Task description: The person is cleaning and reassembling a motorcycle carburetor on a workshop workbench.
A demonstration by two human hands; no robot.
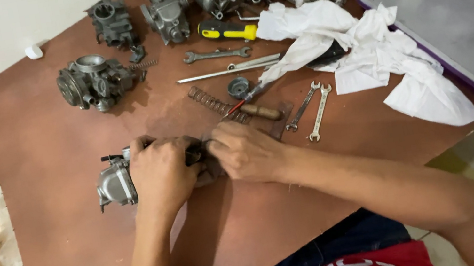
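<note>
Your left hand (159, 172) clamps the carburetor (116, 183) flat on the bench (65, 261), grip full around it. Your right hand (246, 149) pinches a small part at its side, hidden. Spring (215, 103) and wrenches (310, 107) lie loose, so it looks only partway.

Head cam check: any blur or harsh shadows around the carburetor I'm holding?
Head view: sharp overall, soft even light; the left hand and right hand cover most of the carburetor, casting a dim shadow on the brown board; the white rags look slightly overexposed.
</note>
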